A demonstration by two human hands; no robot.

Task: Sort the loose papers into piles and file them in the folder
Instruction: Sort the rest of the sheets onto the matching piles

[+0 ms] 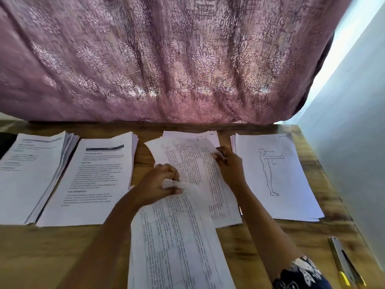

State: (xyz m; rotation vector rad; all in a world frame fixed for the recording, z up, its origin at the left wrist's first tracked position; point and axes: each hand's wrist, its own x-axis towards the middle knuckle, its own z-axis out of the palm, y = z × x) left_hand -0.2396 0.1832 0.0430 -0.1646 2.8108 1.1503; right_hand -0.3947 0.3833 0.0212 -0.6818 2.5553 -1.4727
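Four paper piles lie in a row on the wooden table [260, 247]. At far left sits a text pile [27, 176], then a second text pile [98, 180], then a pile of table-printed sheets [200, 170], and at right a pile topped by a body-outline drawing [277, 176]. A loose table-printed sheet [177, 247] lies nearer me, overlapping the third pile. My left hand [160, 184] pinches a blurred sheet corner at the third pile's left edge. My right hand [229, 163] grips the top sheet's upper right corner. No folder is in view.
A pink patterned curtain [166, 59] hangs over the table's far edge. A stapler with yellow trim [343, 263] lies near the front right corner. A pale wall [354, 122] runs along the table's right side. A dark object [6, 142] shows at far left.
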